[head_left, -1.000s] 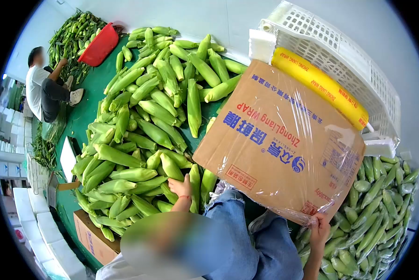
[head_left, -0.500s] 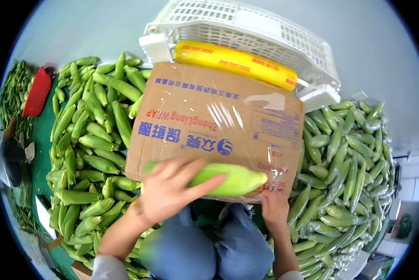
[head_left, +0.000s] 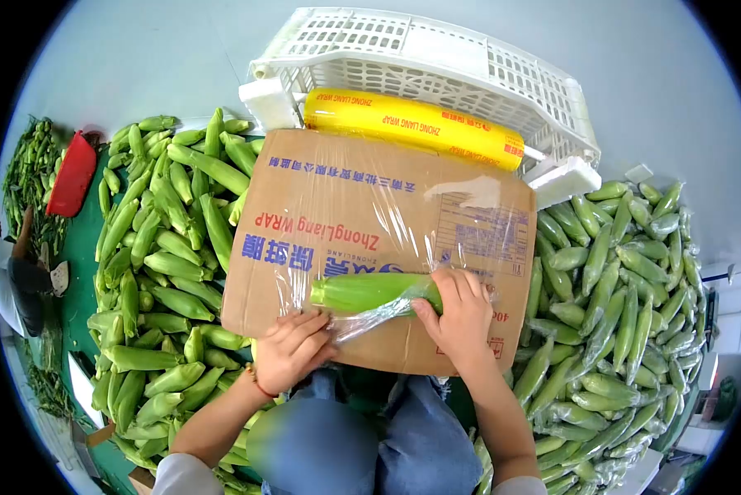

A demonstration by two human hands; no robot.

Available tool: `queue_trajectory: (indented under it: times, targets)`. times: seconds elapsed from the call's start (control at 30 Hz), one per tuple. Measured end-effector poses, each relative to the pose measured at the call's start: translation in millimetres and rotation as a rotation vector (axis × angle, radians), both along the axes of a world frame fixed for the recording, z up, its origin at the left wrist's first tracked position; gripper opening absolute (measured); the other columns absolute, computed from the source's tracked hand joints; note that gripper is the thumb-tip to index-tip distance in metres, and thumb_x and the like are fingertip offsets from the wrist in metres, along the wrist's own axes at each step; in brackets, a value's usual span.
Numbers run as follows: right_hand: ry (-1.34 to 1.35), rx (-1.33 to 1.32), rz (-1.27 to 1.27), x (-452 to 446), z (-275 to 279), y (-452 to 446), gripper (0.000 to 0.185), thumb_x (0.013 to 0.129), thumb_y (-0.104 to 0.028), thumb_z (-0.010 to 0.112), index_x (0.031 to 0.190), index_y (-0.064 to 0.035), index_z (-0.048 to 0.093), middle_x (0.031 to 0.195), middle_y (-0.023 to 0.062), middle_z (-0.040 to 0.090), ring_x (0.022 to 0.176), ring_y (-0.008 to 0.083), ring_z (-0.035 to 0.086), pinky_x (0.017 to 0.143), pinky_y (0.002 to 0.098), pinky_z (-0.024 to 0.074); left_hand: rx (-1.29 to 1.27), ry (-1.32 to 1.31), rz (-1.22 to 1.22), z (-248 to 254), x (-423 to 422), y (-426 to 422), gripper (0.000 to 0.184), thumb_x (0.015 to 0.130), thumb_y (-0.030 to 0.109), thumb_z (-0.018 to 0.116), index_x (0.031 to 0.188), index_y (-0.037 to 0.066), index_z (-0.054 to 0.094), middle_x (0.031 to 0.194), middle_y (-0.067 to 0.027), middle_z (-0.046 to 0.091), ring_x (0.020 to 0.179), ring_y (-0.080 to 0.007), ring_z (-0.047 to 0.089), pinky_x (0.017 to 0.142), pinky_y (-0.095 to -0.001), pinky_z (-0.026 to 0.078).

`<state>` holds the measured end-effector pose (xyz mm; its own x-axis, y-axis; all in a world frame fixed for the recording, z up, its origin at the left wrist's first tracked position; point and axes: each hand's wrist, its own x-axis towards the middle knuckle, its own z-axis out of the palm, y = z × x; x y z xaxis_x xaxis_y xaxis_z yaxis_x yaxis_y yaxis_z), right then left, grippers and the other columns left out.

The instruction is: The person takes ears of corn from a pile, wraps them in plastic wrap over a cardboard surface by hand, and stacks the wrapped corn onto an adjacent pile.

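Observation:
A green ear of corn [head_left: 362, 292] in its husk lies crosswise on clear cling film [head_left: 378, 320] stretched over a cardboard box [head_left: 370, 223]. My right hand [head_left: 463, 312] is closed around the right end of the corn, with film bunched along its lower side. Near the corn's left end, my left hand [head_left: 294, 350] has its fingers bent and closed on the gathered edge of the film. Behind the box, a yellow roll of cling film [head_left: 416, 124] is held on a bar, and its film runs down over the box.
A white plastic crate [head_left: 444, 41] stands behind the roll. Unwrapped corn [head_left: 164, 272] is heaped on the left, film-wrapped corn [head_left: 609, 305] on the right. At far left are a red container [head_left: 72, 175] and another person's arm [head_left: 24, 239].
The corn has moved from my left hand onto the film, and my right hand now grips its right end. My left hand has dropped to the film edge; film now folds along the corn.

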<state>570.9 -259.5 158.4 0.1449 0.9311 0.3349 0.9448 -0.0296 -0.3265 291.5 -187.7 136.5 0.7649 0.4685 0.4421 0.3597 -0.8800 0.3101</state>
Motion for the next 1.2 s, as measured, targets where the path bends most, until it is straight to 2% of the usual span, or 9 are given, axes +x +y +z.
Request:
queue_trajectory:
  times: [0.1, 0.2, 0.4, 0.5, 0.6, 0.83, 1.0, 1.13, 1.2]
  targets:
    - [-0.070, 0.117, 0.030, 4, 1, 10, 0.041, 0.078, -0.041, 0.070, 0.099, -0.0065, 0.064, 0.103, 0.0087, 0.060, 0.099, 0.0284, 0.056, 0.075, 0.0409, 0.0493, -0.566, -0.198, 0.369, 51, 13, 52, 0.007, 0.087, 0.011, 0.064, 0.090, 0.005, 0.067, 0.081, -0.0113, 0.066, 0.072, -0.0291, 0.065, 0.066, -0.0353, 0.053]
    - [-0.007, 0.165, 0.042, 11, 0, 17, 0.032, 0.078, -0.035, 0.070, 0.094, -0.0069, 0.066, 0.094, 0.0073, 0.059, 0.087, 0.0295, 0.059, 0.067, 0.0388, 0.0518, -0.031, -0.187, 0.039, 75, 78, 130, 0.005, 0.084, 0.005, 0.064, 0.088, 0.003, 0.066, 0.076, -0.0116, 0.064, 0.069, -0.0303, 0.065, 0.064, -0.0374, 0.052]
    - [0.093, -0.545, -0.032, 11, 32, 26, 0.041, 0.094, -0.042, 0.051, 0.084, -0.0043, 0.063, 0.083, 0.0164, 0.065, 0.070, 0.0372, 0.065, 0.062, 0.0453, 0.0527, -0.207, 0.485, -0.105, 61, 122, 63, 0.023, 0.084, 0.024, 0.061, 0.091, 0.002, 0.065, 0.063, -0.0181, 0.062, 0.061, -0.0347, 0.066, 0.057, -0.0455, 0.052]
    - [0.245, -0.733, 0.058, 3, 48, 11, 0.056, 0.098, -0.054, 0.039, 0.092, -0.0023, 0.059, 0.084, 0.0241, 0.066, 0.073, 0.0406, 0.067, 0.065, 0.0483, 0.0531, -0.278, 0.397, -0.090, 71, 69, -14, 0.077, 0.085, 0.050, 0.060, 0.139, -0.001, 0.041, 0.133, -0.0297, 0.048, 0.118, -0.0414, 0.054, 0.099, -0.0502, 0.044]
    - [0.280, -0.523, 0.091, -8, 53, -6, 0.054, 0.090, -0.051, 0.055, 0.114, -0.0028, 0.050, 0.109, 0.0205, 0.063, 0.094, 0.0363, 0.065, 0.076, 0.0477, 0.0530, -0.171, 0.393, -0.049, 52, 79, 17, 0.082, 0.085, 0.050, 0.060, 0.143, -0.001, 0.035, 0.147, -0.0241, 0.035, 0.139, -0.0388, 0.031, 0.115, -0.0504, 0.020]
    - [-0.218, -0.132, 0.313, 18, 19, 76, 0.063, 0.063, -0.039, 0.080, 0.112, -0.0066, 0.057, 0.107, 0.0078, 0.060, 0.106, 0.0272, 0.057, 0.086, 0.0419, 0.0479, -0.152, 0.607, -0.146, 28, 176, 167, 0.085, 0.076, 0.024, 0.073, 0.142, -0.009, 0.030, 0.149, -0.0271, 0.029, 0.138, -0.0363, 0.033, 0.114, -0.0389, 0.030]
    - [0.073, -0.329, 0.459, 2, 41, 38, 0.053, 0.069, -0.047, 0.074, 0.099, -0.0074, 0.057, 0.076, 0.0161, 0.063, 0.068, 0.0335, 0.065, 0.063, 0.0439, 0.0522, -0.201, 0.677, -0.189, 32, 174, 164, 0.087, 0.073, 0.026, 0.075, 0.139, -0.010, 0.032, 0.150, -0.0264, 0.026, 0.135, -0.0371, 0.036, 0.111, -0.0381, 0.035]
    - [0.396, -1.081, 0.667, 7, 74, -24, 0.061, 0.076, -0.056, 0.067, 0.112, -0.0086, 0.060, 0.095, 0.0219, 0.066, 0.086, 0.0372, 0.066, 0.074, 0.0461, 0.0525, -0.363, 0.617, -0.233, 48, 170, 167, 0.077, 0.077, 0.028, 0.073, 0.136, -0.008, 0.040, 0.148, -0.0256, 0.032, 0.133, -0.0369, 0.040, 0.109, -0.0380, 0.036]
    - [0.682, -0.917, 0.518, 14, 68, -60, 0.066, 0.079, -0.055, 0.066, 0.120, -0.0049, 0.055, 0.098, 0.0206, 0.066, 0.085, 0.0345, 0.068, 0.074, 0.0449, 0.0532, -0.387, 0.035, -0.158, 46, 149, 148, 0.064, 0.080, 0.028, 0.070, 0.132, -0.003, 0.049, 0.142, -0.0241, 0.041, 0.130, -0.0370, 0.044, 0.108, -0.0388, 0.037]
